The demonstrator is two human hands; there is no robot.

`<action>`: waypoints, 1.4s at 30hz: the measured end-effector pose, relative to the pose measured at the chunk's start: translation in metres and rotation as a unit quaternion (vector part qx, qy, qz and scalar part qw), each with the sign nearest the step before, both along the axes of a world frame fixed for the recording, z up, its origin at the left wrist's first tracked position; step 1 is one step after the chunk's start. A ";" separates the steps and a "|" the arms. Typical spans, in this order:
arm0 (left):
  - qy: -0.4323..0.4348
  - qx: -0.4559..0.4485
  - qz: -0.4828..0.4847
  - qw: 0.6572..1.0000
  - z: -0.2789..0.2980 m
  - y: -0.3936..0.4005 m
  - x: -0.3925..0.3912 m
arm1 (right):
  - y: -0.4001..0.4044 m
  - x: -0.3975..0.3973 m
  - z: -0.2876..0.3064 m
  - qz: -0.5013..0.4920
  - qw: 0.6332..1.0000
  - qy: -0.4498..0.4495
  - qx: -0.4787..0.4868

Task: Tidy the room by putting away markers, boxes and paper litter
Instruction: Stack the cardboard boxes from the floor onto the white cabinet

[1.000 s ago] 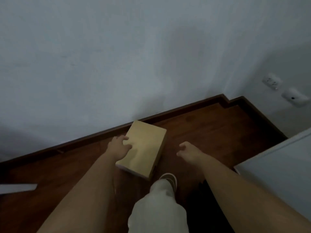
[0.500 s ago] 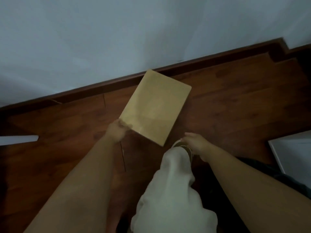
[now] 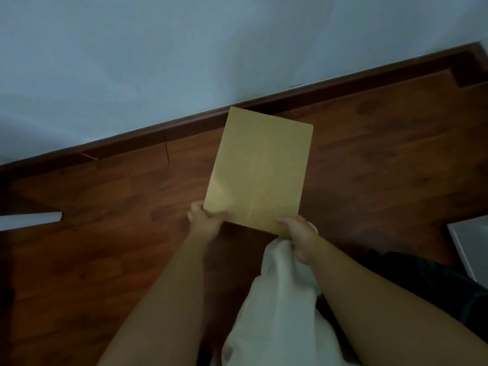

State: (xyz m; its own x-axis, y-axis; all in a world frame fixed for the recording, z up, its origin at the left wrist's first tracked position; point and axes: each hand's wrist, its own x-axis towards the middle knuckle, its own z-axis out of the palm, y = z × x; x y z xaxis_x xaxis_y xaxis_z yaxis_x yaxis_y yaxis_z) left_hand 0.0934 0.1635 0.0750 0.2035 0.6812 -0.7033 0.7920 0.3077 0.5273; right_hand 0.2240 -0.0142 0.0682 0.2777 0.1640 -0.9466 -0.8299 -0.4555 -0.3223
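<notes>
Now box (image 3: 260, 170) near corners pinched: left hand (image 3: 204, 220), right hand (image 3: 298, 233) fingers.

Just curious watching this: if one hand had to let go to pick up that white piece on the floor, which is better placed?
Probably the left hand: the white piece lies on its side, while the right hand grips the brown box on the far side.

Box (image 3: 258, 170): plain tan face, no print or label readable.
Wall (image 3: 158, 62): no sign or writing.

Flat tan cardboard box (image 3: 260, 171), held at its near corners above floor.
</notes>
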 end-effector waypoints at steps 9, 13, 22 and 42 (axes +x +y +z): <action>-0.174 0.039 0.114 0.977 0.082 -0.022 0.053 | -0.017 0.037 0.093 -0.178 0.971 -0.123 0.097; -0.190 0.048 0.090 0.976 0.141 -0.033 0.073 | -0.034 0.041 0.152 -0.217 0.958 -0.145 0.116; -0.324 0.120 -0.063 0.936 0.312 -0.074 0.186 | -0.098 0.083 0.313 -0.367 0.867 -0.253 0.223; -0.822 0.001 -0.138 0.552 0.661 -0.329 0.239 | -0.343 0.050 0.661 -0.351 0.488 -0.762 0.242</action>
State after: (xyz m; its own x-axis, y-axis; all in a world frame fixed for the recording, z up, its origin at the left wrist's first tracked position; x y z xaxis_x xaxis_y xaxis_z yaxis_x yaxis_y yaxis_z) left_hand 0.3327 -0.1659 0.7364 0.6623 0.4649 0.5876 -0.7414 0.2932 0.6036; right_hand 0.2740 -0.3570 0.7290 0.7472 -0.3759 0.5481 0.6437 0.2042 -0.7375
